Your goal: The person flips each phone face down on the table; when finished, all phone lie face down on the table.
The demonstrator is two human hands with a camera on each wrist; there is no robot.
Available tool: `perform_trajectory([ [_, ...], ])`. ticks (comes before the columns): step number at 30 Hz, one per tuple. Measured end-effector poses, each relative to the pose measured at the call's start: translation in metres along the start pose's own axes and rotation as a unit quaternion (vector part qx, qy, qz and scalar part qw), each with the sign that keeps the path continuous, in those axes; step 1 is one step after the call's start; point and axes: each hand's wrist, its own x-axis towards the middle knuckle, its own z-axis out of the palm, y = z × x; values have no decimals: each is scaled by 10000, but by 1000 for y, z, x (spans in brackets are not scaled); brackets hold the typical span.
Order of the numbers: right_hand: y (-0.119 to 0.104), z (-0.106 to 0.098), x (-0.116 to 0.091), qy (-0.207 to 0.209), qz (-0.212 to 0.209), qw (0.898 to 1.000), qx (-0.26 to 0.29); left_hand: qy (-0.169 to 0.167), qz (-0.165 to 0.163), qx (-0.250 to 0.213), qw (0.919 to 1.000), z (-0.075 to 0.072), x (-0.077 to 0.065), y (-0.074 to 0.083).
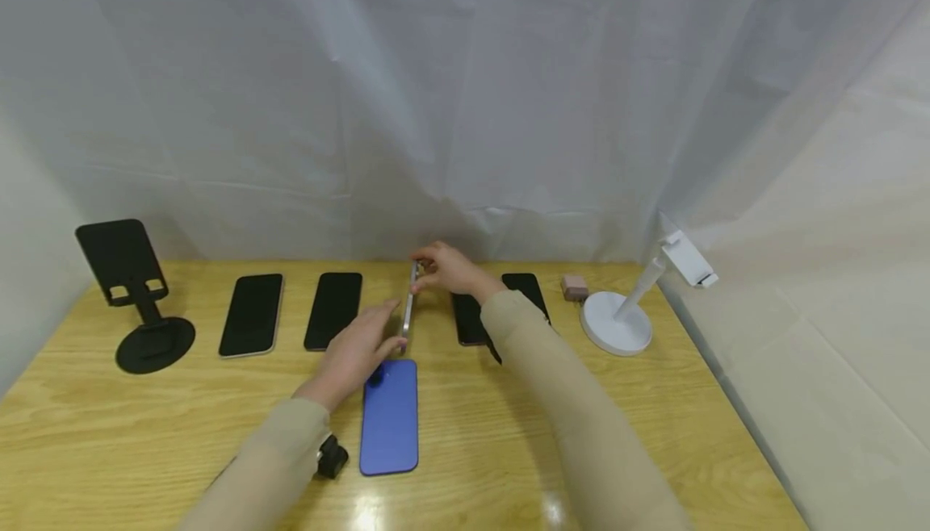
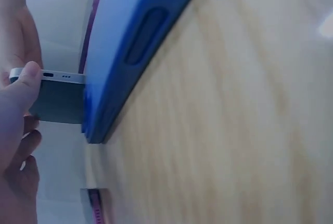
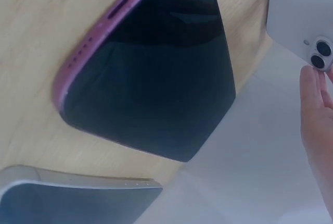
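A smartphone (image 1: 409, 305) with pale edges stands on its long side between my two hands. Its white back (image 3: 294, 13) with two camera lenses shows in the right wrist view. The left hand (image 1: 354, 353) pinches its near end, and the thumb (image 2: 30, 75) lies beside the charging port. My right hand (image 1: 452, 270) grips the far end from above with thumb and fingers. Just in front of the left hand a blue phone (image 1: 390, 422) lies back side up. Under the right forearm, a phone with a pink edge (image 3: 151, 83) lies screen up, partly hidden in the head view.
To the left are a black phone stand (image 1: 148, 329) and two dark-screened phones (image 1: 251, 315) (image 1: 333, 311). Another dark phone (image 1: 526, 293) lies by the right sleeve. Farther right are a small pink block (image 1: 574, 287) and a white stand (image 1: 617, 325). A pale curtain (image 1: 436, 111) hangs behind the table.
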Motion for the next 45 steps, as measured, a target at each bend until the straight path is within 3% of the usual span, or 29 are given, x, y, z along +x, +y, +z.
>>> perform_trajectory([
  [4,5,5,-1,-67,77,9987,504,285,718,430,9961,-5,-1,-1],
  [7,9,9,-1,-46,144,9971,749,481,1310,795,9870,-8,0,-1],
  [11,13,12,-1,34,107,9948,1011,554,1737,1126,9768,-12,0,2],
  [20,17,20,-1,147,360,9900,1358,436,1657,1256,9772,-15,-3,4],
  [26,16,28,6,252,339,9869,1556,602,1383,1230,9809,-17,-7,2],
  [33,8,32,8,360,396,9842,1685,512,1106,1313,9838,-20,-10,-3],
  [39,7,37,10,349,465,9874,1468,529,1048,1284,9848,-19,-12,-5],
  [45,7,43,13,268,514,9910,1204,301,761,1057,9910,-14,-13,-7],
])
